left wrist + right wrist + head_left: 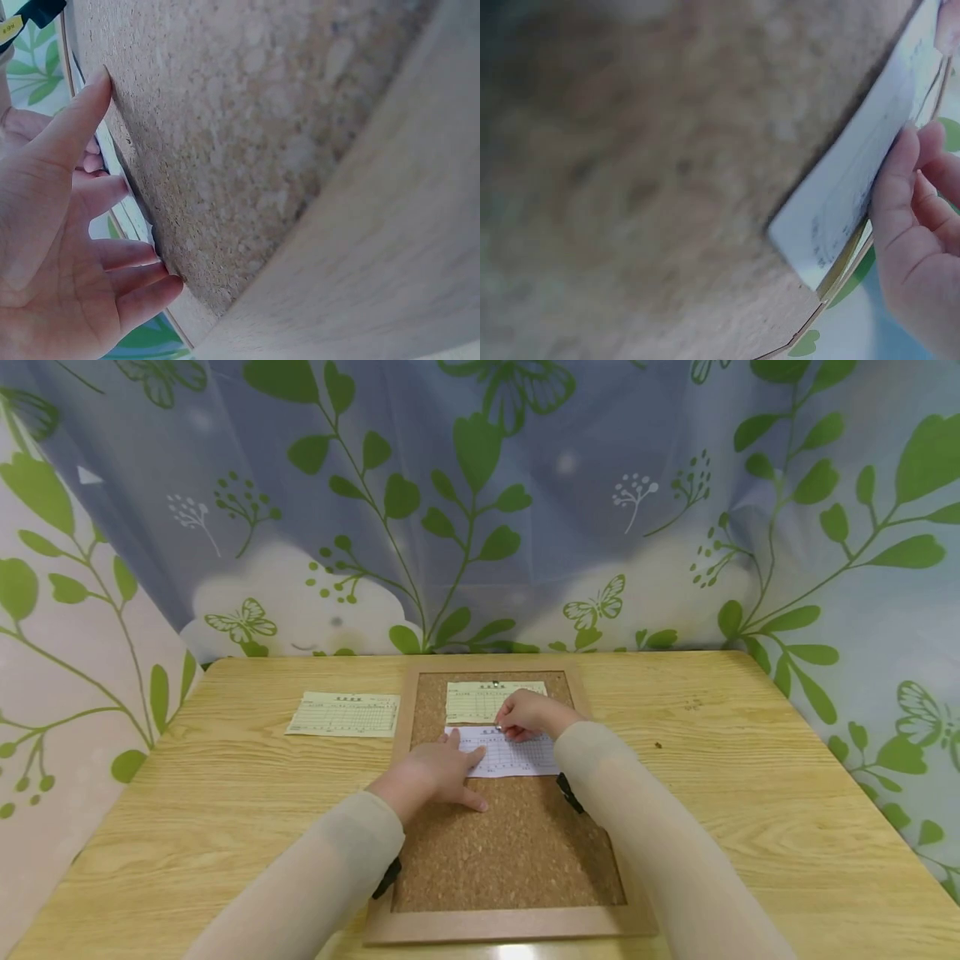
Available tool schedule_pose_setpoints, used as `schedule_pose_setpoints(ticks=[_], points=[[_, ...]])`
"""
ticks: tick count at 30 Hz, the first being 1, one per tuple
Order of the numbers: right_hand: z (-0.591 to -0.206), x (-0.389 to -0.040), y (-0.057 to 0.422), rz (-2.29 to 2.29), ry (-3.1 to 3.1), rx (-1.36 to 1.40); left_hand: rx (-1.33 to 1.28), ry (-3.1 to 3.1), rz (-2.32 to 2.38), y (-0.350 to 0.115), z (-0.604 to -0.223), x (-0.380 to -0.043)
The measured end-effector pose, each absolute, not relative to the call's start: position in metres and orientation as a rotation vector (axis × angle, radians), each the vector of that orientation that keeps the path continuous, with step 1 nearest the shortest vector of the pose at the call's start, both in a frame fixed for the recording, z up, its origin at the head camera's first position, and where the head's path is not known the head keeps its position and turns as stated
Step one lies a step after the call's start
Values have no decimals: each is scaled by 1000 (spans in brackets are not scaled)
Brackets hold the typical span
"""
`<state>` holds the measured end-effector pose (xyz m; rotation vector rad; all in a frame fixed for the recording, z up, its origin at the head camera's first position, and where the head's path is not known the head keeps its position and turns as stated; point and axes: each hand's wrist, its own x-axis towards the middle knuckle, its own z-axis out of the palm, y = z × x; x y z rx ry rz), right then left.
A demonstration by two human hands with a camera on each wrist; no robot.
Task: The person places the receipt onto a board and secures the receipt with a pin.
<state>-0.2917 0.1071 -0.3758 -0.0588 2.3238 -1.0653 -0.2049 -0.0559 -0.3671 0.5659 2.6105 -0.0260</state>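
A white printed slip [517,758] lies across the cork board [510,843], just below a yellow slip [465,702] fixed with a small pin [495,683] at its top edge. With fingers spread, my left hand [442,770] presses the white slip's left part; its thumb reaches down onto bare cork. My right hand [525,714] pinches a small shiny pushpin [498,727] at the white slip's top edge, its fingertips mostly hiding the pin. In the right wrist view, thumb and forefinger of the right hand [919,217] meet over the white slip [847,187].
Another yellow slip [345,714] lies on the wooden table [750,793] left of the board. A raised wooden frame [517,925] borders the cork. Behind the table hangs a leaf-patterned curtain [570,527]. A small dark spot [658,745] marks the tabletop on the right.
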Motion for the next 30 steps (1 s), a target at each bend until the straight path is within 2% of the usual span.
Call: schedule_pose_setpoints(ticks=[30], points=[[-380,-289,115,-1230,2236,-9,573,2604,-22,-55,-366,-205]])
